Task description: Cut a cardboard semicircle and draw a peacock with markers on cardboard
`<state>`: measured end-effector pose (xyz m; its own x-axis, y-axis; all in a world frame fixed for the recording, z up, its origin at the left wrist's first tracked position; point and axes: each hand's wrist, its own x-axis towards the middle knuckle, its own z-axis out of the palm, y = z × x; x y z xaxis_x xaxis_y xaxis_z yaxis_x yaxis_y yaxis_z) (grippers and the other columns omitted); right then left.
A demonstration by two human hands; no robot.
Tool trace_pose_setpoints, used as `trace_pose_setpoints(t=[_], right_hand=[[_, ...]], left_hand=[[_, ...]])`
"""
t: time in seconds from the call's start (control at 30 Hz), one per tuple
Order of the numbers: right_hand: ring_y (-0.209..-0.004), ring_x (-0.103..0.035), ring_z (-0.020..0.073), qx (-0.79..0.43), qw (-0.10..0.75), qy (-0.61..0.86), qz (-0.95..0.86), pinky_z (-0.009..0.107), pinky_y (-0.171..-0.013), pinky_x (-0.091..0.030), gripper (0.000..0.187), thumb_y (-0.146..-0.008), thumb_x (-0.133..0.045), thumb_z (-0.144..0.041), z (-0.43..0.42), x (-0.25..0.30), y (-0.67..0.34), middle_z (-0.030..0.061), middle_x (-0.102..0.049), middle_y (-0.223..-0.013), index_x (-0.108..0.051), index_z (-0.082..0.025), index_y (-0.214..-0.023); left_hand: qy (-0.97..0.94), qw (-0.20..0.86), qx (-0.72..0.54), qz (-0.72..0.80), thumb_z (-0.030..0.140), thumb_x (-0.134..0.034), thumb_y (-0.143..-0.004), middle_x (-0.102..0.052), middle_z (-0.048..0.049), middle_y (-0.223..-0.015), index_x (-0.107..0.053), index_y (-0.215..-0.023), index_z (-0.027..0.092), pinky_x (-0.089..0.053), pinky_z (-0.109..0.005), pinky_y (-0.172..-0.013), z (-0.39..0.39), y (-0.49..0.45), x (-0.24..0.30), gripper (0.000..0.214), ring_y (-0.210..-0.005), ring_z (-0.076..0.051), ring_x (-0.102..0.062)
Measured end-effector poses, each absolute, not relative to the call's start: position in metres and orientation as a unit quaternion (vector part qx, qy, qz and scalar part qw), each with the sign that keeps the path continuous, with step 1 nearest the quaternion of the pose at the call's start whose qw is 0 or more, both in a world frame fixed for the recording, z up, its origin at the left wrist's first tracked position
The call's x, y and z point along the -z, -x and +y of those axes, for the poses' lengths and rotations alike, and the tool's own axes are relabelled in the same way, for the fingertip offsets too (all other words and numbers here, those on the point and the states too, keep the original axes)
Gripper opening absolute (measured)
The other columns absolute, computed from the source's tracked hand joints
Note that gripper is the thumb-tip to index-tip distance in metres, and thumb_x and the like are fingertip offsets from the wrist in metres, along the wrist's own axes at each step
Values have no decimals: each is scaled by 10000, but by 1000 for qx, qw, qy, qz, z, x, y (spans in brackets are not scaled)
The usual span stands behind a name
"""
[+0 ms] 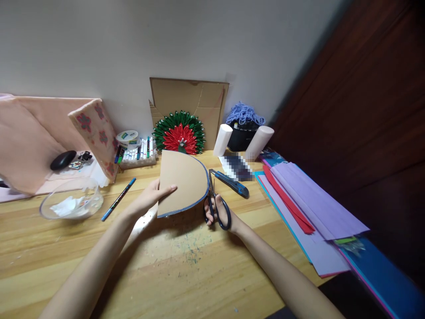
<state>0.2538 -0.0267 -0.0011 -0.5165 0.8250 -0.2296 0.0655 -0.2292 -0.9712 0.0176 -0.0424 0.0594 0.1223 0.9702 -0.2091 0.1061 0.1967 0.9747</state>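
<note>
My left hand (158, 191) is closed on a half-round piece of cardboard (181, 181), thumb on its upper face and fingers hidden underneath. A blue line runs along the curved edge of the piece. In my right hand (219, 210) is a pair of black-handled scissors (224, 217), fingers through the loops. Their blades point away from me, close against the curved edge at its right side; whether they touch it I cannot tell. A blue and black utility knife (229, 183) lies on the table just beyond the scissors.
Left on the wooden table (159, 283) are a clear bowl (71, 204), a blue marker (118, 199) and a marker box (137, 157). Behind stand a red-green ribbon fan (181, 137), a cardboard sheet (186, 95) and white rolls (222, 140). Coloured sheets (308, 199) lie right.
</note>
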Motion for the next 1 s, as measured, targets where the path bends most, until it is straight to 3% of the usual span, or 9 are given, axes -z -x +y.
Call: trace_pose_setpoints(t=[0.6,0.83,1.0], right_hand=[[-266,-374,76,-635,273,427,-583,177,-297,-303,622,-640,-330,-811,-23,0,-256,-82,-358,-329,-395,-193,-612],[-354,-480,99,-658,268,410,-572,222,-407,-412,731,-614,-170,-852,-24,5,-254,-44,-441,-394,-443,-175,-652],[-321,-441,92,-658,270,426,-560,220,-380,-391,698,-620,-227,-845,-25,4,-252,-62,-409,-366,-436,-180,-656]], left_hand=[[-493,589,-364,527,402,-618,-744,-629,-90,-1121,-527,-1150,159,-515,-286,-775,-42,-5,-60,482,-980,-228,-601],[-512,599,-348,509,391,-637,-724,-601,-83,-1171,-511,-1178,181,-500,-296,-815,-43,-3,-58,516,-1016,-229,-583],[-524,587,-337,518,417,-644,-701,-591,-89,-1188,-515,-1176,183,-495,-313,-825,-44,-3,-59,545,-1054,-245,-562]])
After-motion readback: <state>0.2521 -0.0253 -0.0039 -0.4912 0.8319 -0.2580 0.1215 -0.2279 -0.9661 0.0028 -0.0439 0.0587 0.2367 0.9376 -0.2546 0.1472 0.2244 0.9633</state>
